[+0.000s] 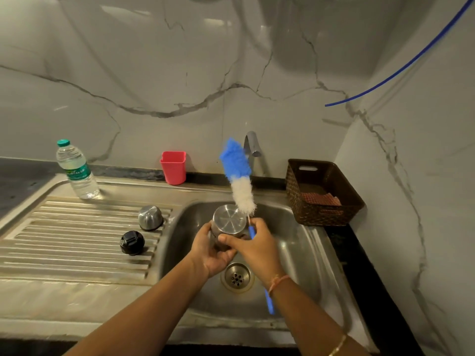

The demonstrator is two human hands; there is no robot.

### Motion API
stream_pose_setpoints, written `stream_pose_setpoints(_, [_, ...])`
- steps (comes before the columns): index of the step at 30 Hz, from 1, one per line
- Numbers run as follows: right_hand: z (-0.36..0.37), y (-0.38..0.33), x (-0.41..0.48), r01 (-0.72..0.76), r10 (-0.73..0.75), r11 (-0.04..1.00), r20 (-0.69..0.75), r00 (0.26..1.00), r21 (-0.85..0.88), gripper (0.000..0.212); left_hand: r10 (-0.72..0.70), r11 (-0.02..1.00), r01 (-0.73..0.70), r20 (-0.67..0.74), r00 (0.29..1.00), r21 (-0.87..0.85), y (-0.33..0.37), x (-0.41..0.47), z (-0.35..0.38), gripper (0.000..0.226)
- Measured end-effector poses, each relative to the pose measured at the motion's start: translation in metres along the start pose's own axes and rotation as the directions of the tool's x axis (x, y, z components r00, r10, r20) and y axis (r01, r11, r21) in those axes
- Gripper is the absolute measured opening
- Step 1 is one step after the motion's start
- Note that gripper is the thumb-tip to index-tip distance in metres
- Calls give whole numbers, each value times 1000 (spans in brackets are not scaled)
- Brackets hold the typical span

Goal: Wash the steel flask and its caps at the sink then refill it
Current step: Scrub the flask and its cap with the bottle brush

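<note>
- Gripping flask [228, 222] in left hand [209, 253], fingers curled round its body, base turned up.
- Clutching brush [239, 179] handle in right hand [253, 246], thumb lying on flask, bristles standing beyond the knuckles.
- Holding both over sink [304, 253].
- Lying left of left hand, apart: steel cap [150, 217], black cap [132, 242].

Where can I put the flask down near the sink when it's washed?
The ribbed draining board is bare left of the black cap and steel cap, in front of the water bottle. The ledge between bottle and pink cup is free too. The basket fills the right corner.
</note>
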State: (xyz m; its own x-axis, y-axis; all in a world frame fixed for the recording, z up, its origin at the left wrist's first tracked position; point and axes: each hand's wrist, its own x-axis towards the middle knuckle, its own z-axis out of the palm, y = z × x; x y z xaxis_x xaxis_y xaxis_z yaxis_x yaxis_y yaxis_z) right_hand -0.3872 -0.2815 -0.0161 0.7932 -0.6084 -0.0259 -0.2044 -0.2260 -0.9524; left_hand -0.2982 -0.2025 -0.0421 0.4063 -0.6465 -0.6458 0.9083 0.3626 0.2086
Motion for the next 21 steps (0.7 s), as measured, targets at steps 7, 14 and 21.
stream_pose_setpoints(7, [18,6,5,86,-86,992,-2,996,88,67,-35,964,21,47,998,265,-4,-20,-21,60])
stream_pose_setpoints(14, [0,-9,24,135,-168,972,166,972,191,56,28,581,-58,51,998,812,37,-30,-40,46])
stream_pose_setpoints(21, [-4,-20,28,132,-206,958,291,934,254,61,393,13,-478,436,810,878,36,-23,-34,78])
